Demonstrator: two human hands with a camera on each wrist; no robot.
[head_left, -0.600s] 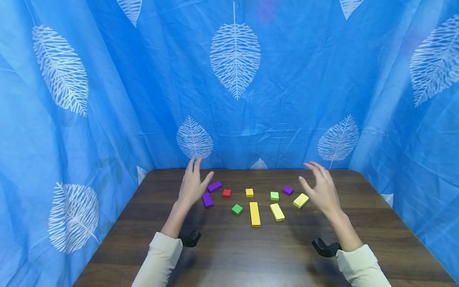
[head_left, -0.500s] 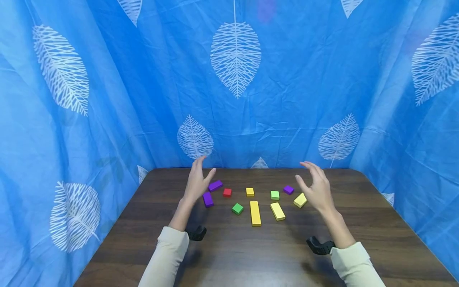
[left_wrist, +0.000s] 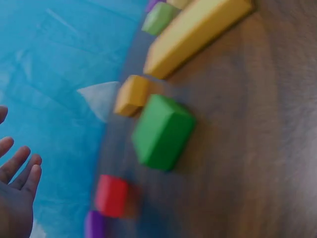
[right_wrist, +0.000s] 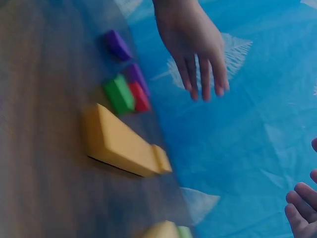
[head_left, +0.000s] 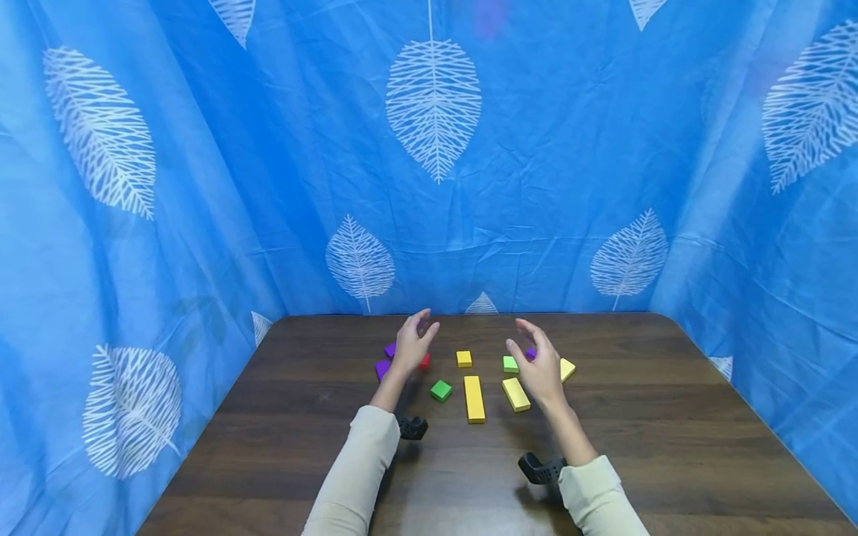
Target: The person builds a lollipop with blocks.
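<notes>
Both of this person's grips are up over the wood-grain bench (head_left: 268,454), palms kinda facing each other. The left grip (head_left: 410,348) is released, thumb away from the loosely bent fingers, and the right grip (head_left: 542,371) is just as loose, also released. Little blocks everywhere. Just past the left grip's outer side there's a purple block (head_left: 390,350) with a purple brick (head_left: 382,370) near it, and on its inner side a red block (head_left: 425,362), partly covered from the head view. The green block (head_left: 441,391) is inward of the left grip and nearer the person. Between the grips you've got a small yellow block (head_left: 464,359) and, closer in, a long yellow bar (head_left: 474,400). Inward of the right grip are a light green block (head_left: 510,364) and a pale yellow brick (head_left: 516,395); a dark violet block (head_left: 531,353) peeks out behind its fingers, and a pale yellow block (head_left: 567,369) sits just off its outer side, half hidden.
</notes>
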